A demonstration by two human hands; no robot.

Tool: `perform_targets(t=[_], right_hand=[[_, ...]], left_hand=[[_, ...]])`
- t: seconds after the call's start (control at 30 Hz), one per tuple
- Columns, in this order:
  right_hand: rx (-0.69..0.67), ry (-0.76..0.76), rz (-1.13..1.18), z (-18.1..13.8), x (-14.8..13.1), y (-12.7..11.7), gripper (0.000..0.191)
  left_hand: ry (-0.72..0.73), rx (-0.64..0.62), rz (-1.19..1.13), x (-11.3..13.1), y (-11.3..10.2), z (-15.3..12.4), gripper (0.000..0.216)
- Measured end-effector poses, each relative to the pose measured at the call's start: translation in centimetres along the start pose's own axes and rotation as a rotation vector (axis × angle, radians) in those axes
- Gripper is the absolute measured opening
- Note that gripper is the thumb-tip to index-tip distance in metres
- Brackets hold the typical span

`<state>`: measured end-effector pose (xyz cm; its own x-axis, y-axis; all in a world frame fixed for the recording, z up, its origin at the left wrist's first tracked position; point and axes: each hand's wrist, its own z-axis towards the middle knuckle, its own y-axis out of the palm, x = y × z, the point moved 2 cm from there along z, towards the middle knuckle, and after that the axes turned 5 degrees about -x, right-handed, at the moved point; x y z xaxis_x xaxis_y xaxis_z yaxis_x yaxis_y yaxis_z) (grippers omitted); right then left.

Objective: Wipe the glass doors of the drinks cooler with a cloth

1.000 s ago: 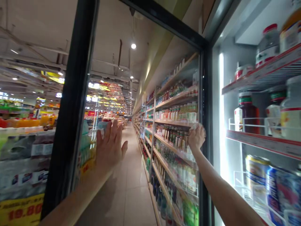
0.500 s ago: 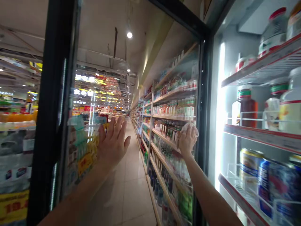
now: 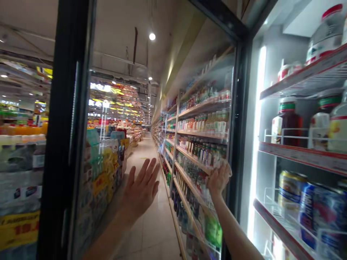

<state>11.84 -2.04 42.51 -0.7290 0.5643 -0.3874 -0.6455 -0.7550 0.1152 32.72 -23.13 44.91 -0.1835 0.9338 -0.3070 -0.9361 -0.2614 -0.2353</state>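
Two bare hands were raised at the open glass door [image 3: 119, 39] of a lit cooler. Left hand [image 3: 141, 195]: fingers straight, slightly spread, released, back of the hand toward the camera; whether the palm touched the pane could not be told. Right hand [image 3: 217, 180]: fingers bent over a whitish cloth [image 3: 229, 169], grasping it at the pane, just beside the black door frame [image 3: 237, 119] on the cooler side. The cloth was mostly covered by the hand; its edge showed past the fingertips.

Right of the frame: a vertical light strip [image 3: 257, 126], then cooler shelves with a red-capped bottle [image 3: 325, 36], a dark bottle with a green neck [image 3: 291, 122] and, lower, a gold-topped can [image 3: 291, 189]. Far left: a yellow price sign [image 3: 20, 231], partly blurred.
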Motion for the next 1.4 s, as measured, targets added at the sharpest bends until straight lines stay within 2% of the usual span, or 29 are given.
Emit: perform_targets(t=[0.03,0.1,0.17,0.23,0.27,0.3,0.4,0.47,0.5,0.57,0.67,0.73,0.77,0.83,0.9,0.97,1.0,1.07,1.13,1.2,1.23,1.27,1.4], right_hand=[[0.0,-0.006,0.007,-0.9,-1.1,0.0,0.053],[-0.102,-0.146,0.028,-3.8,-5.3,0.3,0.052],[-0.286,-0.434,0.08,-6.8,-9.8,0.7,0.051],[-0.379,-0.615,0.113,-8.3,-11.4,0.8,0.049],[-0.37,-0.608,0.105,-8.3,-10.6,0.8,0.047],[-0.332,-0.538,0.083,-7.7,-8.8,0.7,0.047],[-0.111,-0.139,-0.002,-4.7,-1.2,0.0,0.05],[0.016,0.027,-0.021,-3.8,1.6,-0.3,0.052],[0.037,0.045,-0.021,-4.1,1.6,-0.4,0.054],[-0.038,-0.044,-0.011,-6.2,-0.8,-0.3,0.055],[-0.294,-0.391,0.042,-11.0,-6.4,-0.1,0.052],[-0.394,-0.585,0.072,-12.8,-7.7,-0.3,0.048],[-0.393,-0.614,0.073,-12.9,-7.1,-0.5,0.048],[-0.294,-0.493,0.033,-11.6,-4.3,-0.8,0.051],[-0.164,-0.262,-0.025,-9.4,-1.5,-0.8,0.055],[-0.096,-0.112,-0.05,-8.0,-1.0,-0.6,0.057],[-0.102,-0.104,-0.047,-7.8,-2.0,-0.4,0.057],[-0.182,-0.227,-0.014,-8.7,-5.6,0.0,0.055],[-0.306,-0.461,0.032,-10.4,-9.4,0.3,0.051],[-0.382,-0.674,0.079,-11.6,-10.8,0.2,0.046],[-0.373,-0.705,0.08,-11.6,-10.3,0.1,0.045],[-0.336,-0.675,0.061,-11.1,-9.0,-0.1,0.045],[-0.108,-0.264,-0.078,-7.0,-1.7,-1.0,0.057]], left_hand=[[-0.002,0.0,-0.001,0.0,0.0,0.1,0.066],[-0.01,0.008,0.003,-0.3,-0.2,0.2,0.067],[-0.01,0.014,0.014,-0.6,-0.4,0.3,0.068],[0.002,0.018,0.023,-0.7,-0.6,0.3,0.068],[0.007,0.017,0.023,-0.7,-0.7,0.2,0.069],[0.007,0.012,0.02,-0.7,-0.7,0.2,0.069],[-0.012,-0.004,0.004,-0.6,-0.5,0.1,0.071],[-0.025,-0.008,-0.006,-0.5,-0.4,0.1,0.072],[-0.026,-0.008,-0.011,-0.5,-0.3,0.1,0.072],[-0.029,-0.005,-0.025,-0.4,-0.3,0.1,0.071],[-0.029,0.009,-0.034,-0.5,-0.5,0.2,0.069],[-0.02,0.009,-0.025,-0.5,-0.7,0.2,0.068],[-0.017,0.006,-0.018,-0.5,-0.7,0.2,0.066],[-0.004,-0.002,0.0,-0.5,-0.6,0.0,0.063],[0.001,-0.001,0.01,-0.6,-0.5,-0.1,0.06],[-0.005,0.01,0.011,-0.6,-0.3,0.0,0.057],[-0.008,0.016,0.008,-0.6,-0.2,0.0,0.056],[-0.014,0.027,0.001,-0.6,-0.1,0.2,0.055],[-0.004,0.031,-0.019,-0.6,-0.3,0.1,0.054],[-0.031,0.034,-0.047,-0.7,-0.6,-0.6,0.055],[-0.059,0.035,-0.059,-0.9,-0.7,-1.2,0.056],[-0.09,0.035,-0.065,-1.0,-0.9,-1.9,0.058],[-0.147,0.027,-0.028,-1.3,-1.0,-4.6,0.064]])
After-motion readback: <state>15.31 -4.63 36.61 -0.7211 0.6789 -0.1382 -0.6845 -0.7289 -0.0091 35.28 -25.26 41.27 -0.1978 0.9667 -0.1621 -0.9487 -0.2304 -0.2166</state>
